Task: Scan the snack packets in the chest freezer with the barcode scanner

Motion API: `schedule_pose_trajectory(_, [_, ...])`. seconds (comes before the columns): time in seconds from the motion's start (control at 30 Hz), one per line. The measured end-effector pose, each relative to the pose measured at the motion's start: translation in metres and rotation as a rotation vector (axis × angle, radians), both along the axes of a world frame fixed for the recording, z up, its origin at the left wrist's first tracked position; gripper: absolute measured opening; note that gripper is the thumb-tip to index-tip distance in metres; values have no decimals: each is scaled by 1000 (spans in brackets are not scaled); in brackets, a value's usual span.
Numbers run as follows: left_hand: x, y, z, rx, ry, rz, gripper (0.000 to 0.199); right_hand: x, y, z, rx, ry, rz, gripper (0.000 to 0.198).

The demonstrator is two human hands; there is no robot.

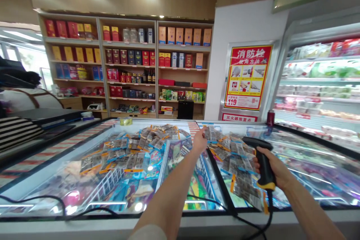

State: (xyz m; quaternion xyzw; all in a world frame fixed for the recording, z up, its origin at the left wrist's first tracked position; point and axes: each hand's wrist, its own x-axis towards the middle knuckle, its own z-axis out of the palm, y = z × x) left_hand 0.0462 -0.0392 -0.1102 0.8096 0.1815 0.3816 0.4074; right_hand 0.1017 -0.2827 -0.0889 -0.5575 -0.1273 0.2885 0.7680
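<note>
My left hand (200, 140) reaches far across the glass top, its fingers closed at the near edge of a small snack packet (211, 134). A black barcode scanner (264, 163) with yellow trim is wrapped in my right hand (271, 168), its head tipped to the left and its cord hanging down. Below the scanner lies a loose pile of packets (239, 157) with dark contents and blue or orange edges. A second, larger pile of similar packets (140, 142) spreads over the glass to the left of my left arm.
Under the glass, the chest freezer (225, 195) holds bagged goods and white wire baskets (108, 183). A black cable (33, 197) runs along the near edge. Shelves of boxes (126, 57) stand behind, a lit display fridge (317, 90) at right, and a person (30, 97) at far left.
</note>
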Motion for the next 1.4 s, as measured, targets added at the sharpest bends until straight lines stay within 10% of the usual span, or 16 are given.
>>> schedule_pose_trajectory(0.37, [54, -54, -3, 167, 90, -48, 49, 14, -36, -1, 9, 31, -96, 11])
schedule_pose_trajectory(0.9, [-142, 107, -41, 305, 677, 507, 37, -45, 69, -2, -60, 8, 162, 17])
schedule_pose_trajectory(1.07, [-154, 105, -39, 418, 704, 497, 26, -70, 101, -2, -81, -9, 260, 15])
schedule_pose_trajectory(1.4, [-151, 116, -35, -74, 665, 461, 18, -108, 124, -8, -139, 25, 366, 18])
